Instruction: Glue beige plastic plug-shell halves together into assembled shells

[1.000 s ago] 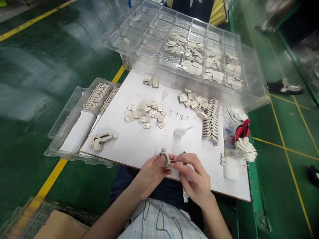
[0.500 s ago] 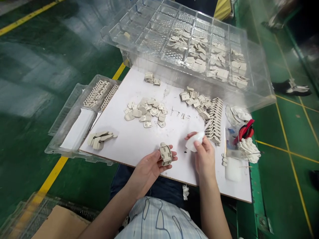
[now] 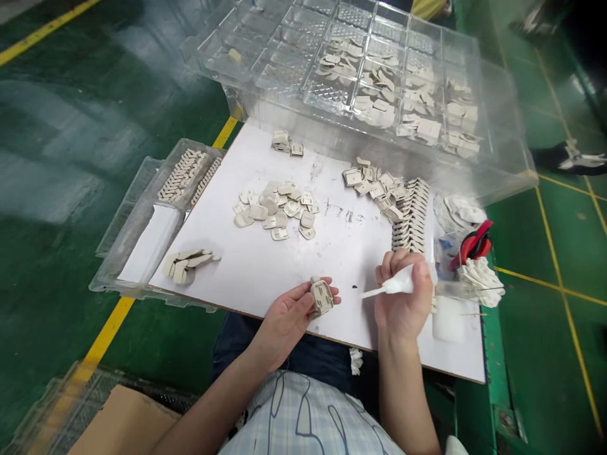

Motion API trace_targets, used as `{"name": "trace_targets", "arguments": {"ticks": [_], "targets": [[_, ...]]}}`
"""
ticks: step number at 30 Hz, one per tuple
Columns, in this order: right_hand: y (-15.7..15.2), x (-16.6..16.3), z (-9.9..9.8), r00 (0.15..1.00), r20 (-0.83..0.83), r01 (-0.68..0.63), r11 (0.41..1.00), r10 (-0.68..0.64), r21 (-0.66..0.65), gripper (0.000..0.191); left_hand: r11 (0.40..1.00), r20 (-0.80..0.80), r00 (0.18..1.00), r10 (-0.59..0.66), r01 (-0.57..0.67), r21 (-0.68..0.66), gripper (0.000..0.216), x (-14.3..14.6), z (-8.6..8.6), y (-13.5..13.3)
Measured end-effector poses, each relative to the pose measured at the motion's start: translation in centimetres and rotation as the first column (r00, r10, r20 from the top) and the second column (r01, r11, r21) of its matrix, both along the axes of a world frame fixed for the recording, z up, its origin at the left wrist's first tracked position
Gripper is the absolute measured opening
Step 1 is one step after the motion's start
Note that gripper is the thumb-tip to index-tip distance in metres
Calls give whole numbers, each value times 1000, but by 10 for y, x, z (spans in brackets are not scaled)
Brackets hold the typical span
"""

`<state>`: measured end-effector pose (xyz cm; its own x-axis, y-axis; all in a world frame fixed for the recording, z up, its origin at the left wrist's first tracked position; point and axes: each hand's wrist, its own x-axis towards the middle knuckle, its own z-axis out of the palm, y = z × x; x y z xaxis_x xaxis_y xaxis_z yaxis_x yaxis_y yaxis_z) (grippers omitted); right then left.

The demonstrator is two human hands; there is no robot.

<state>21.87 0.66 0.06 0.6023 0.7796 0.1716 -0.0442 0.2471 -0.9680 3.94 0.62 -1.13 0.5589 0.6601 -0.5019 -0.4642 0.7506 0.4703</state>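
Near the front edge of the white board (image 3: pixel 265 278), my left hand (image 3: pixel 287 319) grips a small beige plastic housing (image 3: pixel 323 297), its hollow side facing up. To its right, my right hand (image 3: pixel 405 297) is wrapped round a white squeeze bottle (image 3: pixel 402 280). The bottle's thin nozzle points left toward the housing, with a gap between them. A loose pile of beige plastic covers (image 3: pixel 279 212) lies mid-board. Beyond my right hand stands a neat stacked row of beige parts (image 3: pixel 411 218), with loose beige pieces (image 3: pixel 374 183) beside it.
A clear compartment tray (image 3: pixel 332 95) with beige parts spans the back. Another clear tray (image 3: pixel 137 253) sits at the left. A few beige parts (image 3: pixel 187 265) lie at the board's left edge. Red-handled pliers (image 3: pixel 474 243) and crumpled white cloth (image 3: pixel 481 281) are at the right.
My right hand has turned the white bottle so its nozzle now points left, and has shifted right. My left hand has tilted the housing and moved it slightly right.
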Motion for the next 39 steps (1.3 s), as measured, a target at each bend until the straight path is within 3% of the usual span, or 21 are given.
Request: {"name": "trace_targets", "arguments": {"ticks": [10,30,39], "targets": [[-6,-18,-11,941,332,93,995,-72,-47,46,1000,-13,1000,9,-9,6,37,2,2,-1],[-6,-22,-10,941,334,69,996,-47,-54,48,1000,-5,1000,-4,4,-3,36,2,5,0],[-5,-19,-15,965,252,61,998,-68,34,46,1000,-7,1000,-3,3,-6,36,2,4,0]]}}
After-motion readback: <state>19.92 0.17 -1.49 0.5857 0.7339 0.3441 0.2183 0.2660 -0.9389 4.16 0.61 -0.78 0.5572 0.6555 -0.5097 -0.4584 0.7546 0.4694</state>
